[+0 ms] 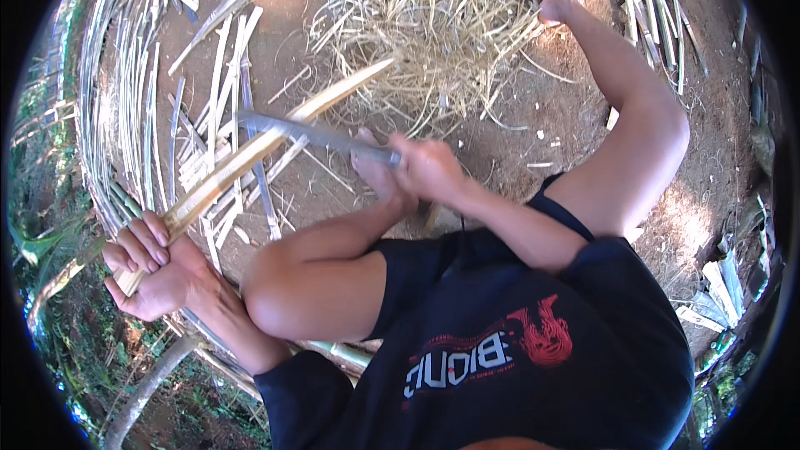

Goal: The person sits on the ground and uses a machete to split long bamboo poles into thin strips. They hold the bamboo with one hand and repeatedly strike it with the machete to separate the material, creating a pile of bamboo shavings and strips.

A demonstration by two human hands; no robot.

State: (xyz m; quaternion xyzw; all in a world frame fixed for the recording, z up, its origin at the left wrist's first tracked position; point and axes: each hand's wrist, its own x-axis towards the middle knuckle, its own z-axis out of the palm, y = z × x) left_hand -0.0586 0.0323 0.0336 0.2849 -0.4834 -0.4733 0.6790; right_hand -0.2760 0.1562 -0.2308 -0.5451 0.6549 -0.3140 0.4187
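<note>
My left hand (154, 271) is closed around the lower end of a long split bamboo strip (221, 180), which slants up and away to the right. In my right hand (429, 168), fingers wrapped round its handle, is a long-bladed knife (321, 135). The blade points left and crosses the bamboo strip near its middle; whether its edge touches the strip I cannot tell. Blur softens the knife and my right hand. The knife's handle is mostly hidden by my fingers.
A tangled heap of pale shavings (433, 42) lies ahead on the dirt floor (500, 150). Many split bamboo strips (125, 117) lie along the left, with another bundle (658, 8) at the far right. My bent left knee (279, 287) is close to my left forearm.
</note>
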